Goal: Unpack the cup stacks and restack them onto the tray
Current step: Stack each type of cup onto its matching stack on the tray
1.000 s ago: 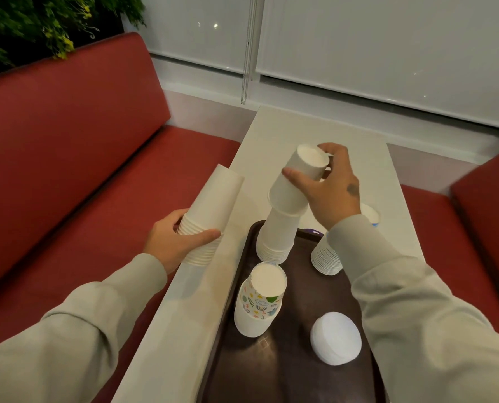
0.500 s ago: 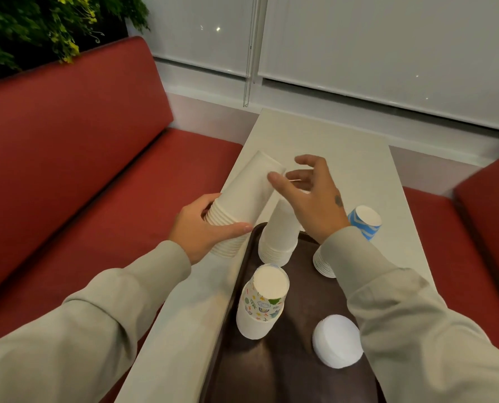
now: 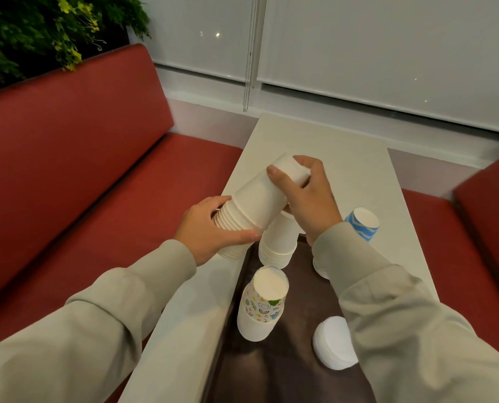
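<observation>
A red padded bench (image 3: 97, 199) runs along the left edge of the narrow white table (image 3: 344, 158). Over that edge the left hand (image 3: 210, 231) curls round the rim end of a tilted stack of plain white paper cups (image 3: 257, 199). The right hand (image 3: 309, 199) grips the stack's closed end. Below, the dark brown tray (image 3: 294, 373) leaves a strip of tabletop on its left and is cut off at the bottom. On it stand an upturned white cup stack (image 3: 277, 242), a stack topped by a cup with coloured drawings (image 3: 261, 303), and a low white stack (image 3: 334, 344). The right sleeve (image 3: 402, 315) hides the tray's right edge and most of another white stack (image 3: 319, 266). A blue wave-patterned cup (image 3: 361, 223) stands on the table.
</observation>
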Tool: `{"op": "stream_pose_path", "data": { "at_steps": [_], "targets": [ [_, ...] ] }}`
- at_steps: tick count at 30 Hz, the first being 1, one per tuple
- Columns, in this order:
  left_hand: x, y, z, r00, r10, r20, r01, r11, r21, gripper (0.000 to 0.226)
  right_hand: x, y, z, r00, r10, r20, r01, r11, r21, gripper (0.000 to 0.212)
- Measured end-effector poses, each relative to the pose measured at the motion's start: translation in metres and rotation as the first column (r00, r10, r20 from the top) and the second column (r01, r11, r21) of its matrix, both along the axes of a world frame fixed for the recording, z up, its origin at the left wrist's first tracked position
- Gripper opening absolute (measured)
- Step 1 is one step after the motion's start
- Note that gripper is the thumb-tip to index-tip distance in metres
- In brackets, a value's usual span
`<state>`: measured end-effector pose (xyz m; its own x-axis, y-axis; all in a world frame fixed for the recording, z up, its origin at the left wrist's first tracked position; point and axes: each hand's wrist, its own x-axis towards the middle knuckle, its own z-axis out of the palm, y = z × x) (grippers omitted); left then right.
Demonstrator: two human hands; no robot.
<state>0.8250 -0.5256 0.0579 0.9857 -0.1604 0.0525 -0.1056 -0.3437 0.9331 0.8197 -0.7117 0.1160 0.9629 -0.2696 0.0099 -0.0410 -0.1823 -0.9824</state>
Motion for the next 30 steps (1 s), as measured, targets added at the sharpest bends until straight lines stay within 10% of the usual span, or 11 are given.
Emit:
{"op": "stream_pose_path", "data": {
  "at_steps": [3, 10, 21, 30],
  "targets": [
    [0.001, 0.011, -0.012, 0.999, 0.039, -0.028, -0.039, 0.999, 0.020, 0.074, 0.007, -0.017, 0.020, 0.993, -0.093, 0.066, 0.081, 0.982, 0.168, 0.050],
    [0.002, 0.036, -0.029, 0.978, 0.167, -0.124, -0.174, 0.984, -0.043, 0.066, 0.006, -0.049, 0.024, 0.984, -0.117, 0.133, 0.151, 0.948, -0.281, 0.067],
    [0.001, 0.022, -0.014, 0.990, 0.099, -0.099, -0.108, 0.990, -0.095, 0.073, -0.004, -0.030, -0.033, 0.998, -0.033, -0.055, 0.008, 0.914, -0.406, 0.077],
    [0.003, 0.003, 0.000, 0.998, 0.061, -0.016, -0.062, 0.995, -0.082, 0.084, -0.004, -0.007, -0.001, 0.998, 0.065, -0.011, -0.066, 0.986, -0.156, 0.067]
  ]
}}
